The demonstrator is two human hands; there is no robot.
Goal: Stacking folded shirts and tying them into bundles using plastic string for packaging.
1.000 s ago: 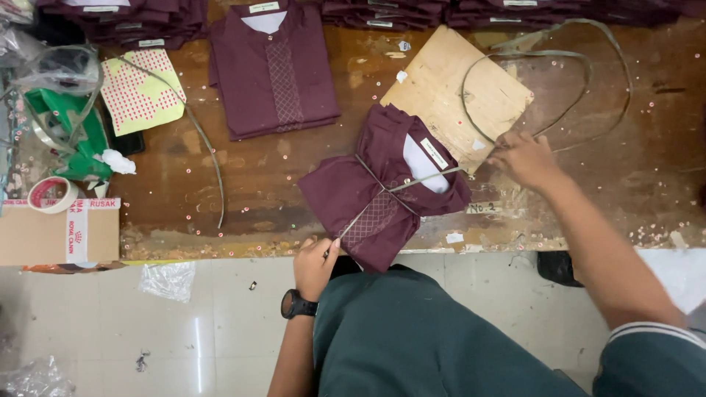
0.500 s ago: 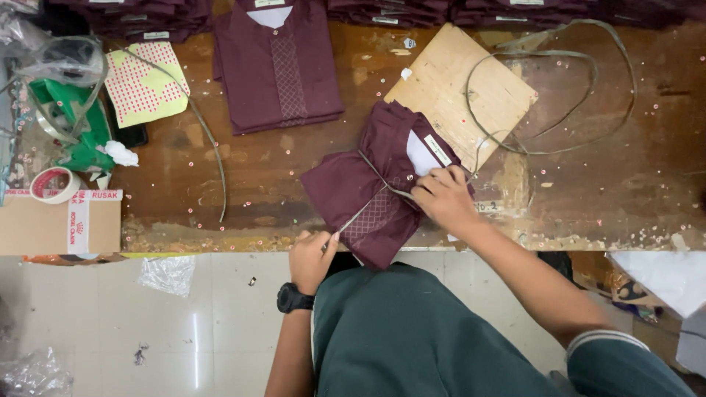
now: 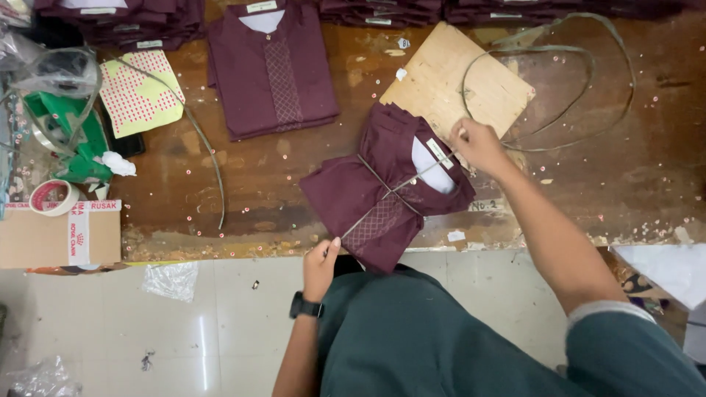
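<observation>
A stack of folded maroon shirts [image 3: 390, 187] lies tilted at the near edge of the wooden table [image 3: 257, 191]. A thin grey strap [image 3: 382, 198] crosses over the stack. My left hand [image 3: 321, 266] pinches the strap's near end just below the table edge. My right hand [image 3: 478, 145] grips the strap's far end beside the shirt collar, next to a plywood board [image 3: 456, 81].
Another folded maroon shirt [image 3: 272, 70] lies farther back, with more stacks along the far edge. Loose strap loops [image 3: 581, 110] curl at the right. A tape roll [image 3: 53, 197], a cardboard box [image 3: 59, 235], a green tape dispenser [image 3: 66, 140] and a dotted card [image 3: 140, 92] sit at the left.
My right hand has moved from the loose strap at the right in to the stack, then up to the collar edge with the strap end. My left hand keeps its hold.
</observation>
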